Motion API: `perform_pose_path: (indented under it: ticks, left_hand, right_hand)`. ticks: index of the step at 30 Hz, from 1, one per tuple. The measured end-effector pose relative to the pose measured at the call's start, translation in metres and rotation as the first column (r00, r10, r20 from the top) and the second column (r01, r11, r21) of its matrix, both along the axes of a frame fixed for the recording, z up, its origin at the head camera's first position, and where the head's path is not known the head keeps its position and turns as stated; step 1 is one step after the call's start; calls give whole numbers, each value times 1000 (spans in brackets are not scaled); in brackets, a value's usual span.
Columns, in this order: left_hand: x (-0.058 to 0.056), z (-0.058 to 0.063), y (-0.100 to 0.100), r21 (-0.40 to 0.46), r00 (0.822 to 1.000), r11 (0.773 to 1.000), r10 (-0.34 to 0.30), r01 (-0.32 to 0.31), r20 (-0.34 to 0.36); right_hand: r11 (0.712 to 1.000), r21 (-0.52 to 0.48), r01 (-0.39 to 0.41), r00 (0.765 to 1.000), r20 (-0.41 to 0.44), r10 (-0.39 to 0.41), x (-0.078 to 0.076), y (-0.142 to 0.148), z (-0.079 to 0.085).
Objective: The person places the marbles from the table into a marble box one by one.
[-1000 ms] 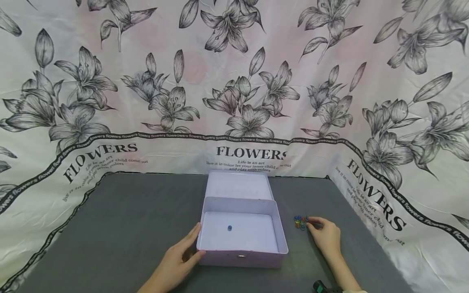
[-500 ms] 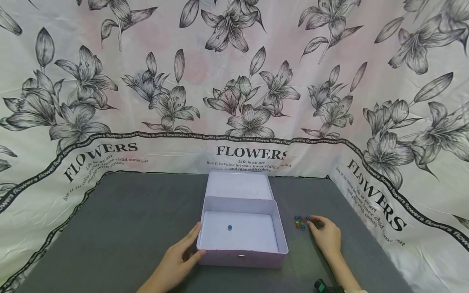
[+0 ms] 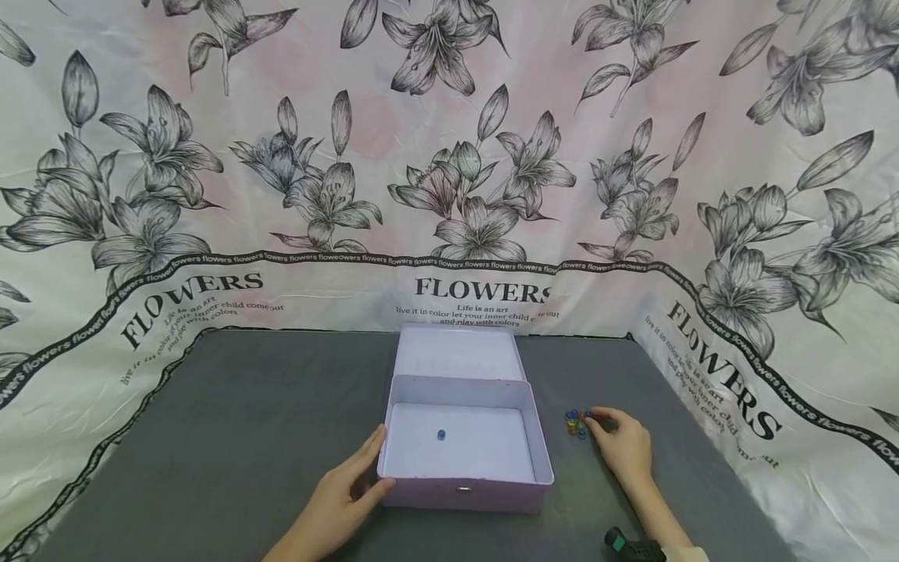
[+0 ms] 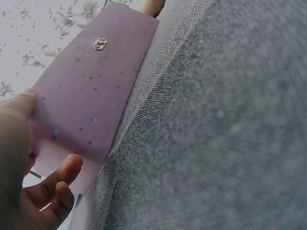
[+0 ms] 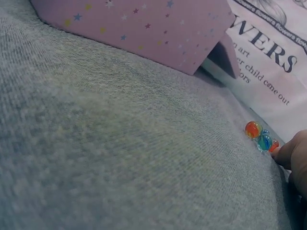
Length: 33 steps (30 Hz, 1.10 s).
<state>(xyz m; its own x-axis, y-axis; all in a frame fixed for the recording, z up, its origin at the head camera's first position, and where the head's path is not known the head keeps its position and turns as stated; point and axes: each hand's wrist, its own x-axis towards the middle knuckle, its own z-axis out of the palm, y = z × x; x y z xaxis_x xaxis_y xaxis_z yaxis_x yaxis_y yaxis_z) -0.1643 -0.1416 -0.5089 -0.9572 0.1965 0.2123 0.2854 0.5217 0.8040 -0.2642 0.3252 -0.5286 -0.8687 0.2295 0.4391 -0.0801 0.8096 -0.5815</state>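
A lilac tin box [image 3: 463, 496] with its lid [image 3: 456, 351] tipped back holds one blue marble [image 3: 441, 435] on its pale floor. My left hand [image 3: 333, 496] grips the box's front left corner, thumb at the front rim and index finger along the left side. In the left wrist view the other fingers [image 4: 71, 165] stand loosely bent beside the star-printed wall. Right of the box, several glass marbles [image 3: 573, 423] lie clustered. My right hand [image 3: 623, 449] pinches a blue marble at the cluster's right edge with thumb and index fingertip, mostly hiding it. An orange marble [image 5: 253, 129] shows in the right wrist view.
Grey cloth [image 3: 267, 421] covers the table under box and marbles. A curtain [image 3: 456, 156] printed with flowers hangs behind and along both sides. A dark strapped device [image 3: 628, 546] sits by the right wrist.
My right thumb and index finger have shifted slightly up and left onto the blue marble at the cluster's edge. The left hand and the box stay in place; the head view tilts a little.
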Motion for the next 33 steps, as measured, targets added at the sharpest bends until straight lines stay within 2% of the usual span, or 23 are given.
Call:
perform_pose_path:
  ticks: [11,19,28,33]
  left_hand:
    - [0,0,1,-13,1000,1000,18,-18,-5]
    - [-1,-2,0,-9,1000,1000,1,-1,-17]
    - [-1,-2,2,-16,1000,1000,13,-13,-3]
    - [0,0,2,-38,1000,999,24,-24,-4]
  right_hand:
    - [1000,2,-2,999,-42,2,-5,-2,0]
    - [999,-35,11,997,-80,-14,-2,-6,4]
    - [995,-96,-37,989,-144,23,3,-25,20]
    - [990,-137,-37,987,-160,15,6,-39,32]
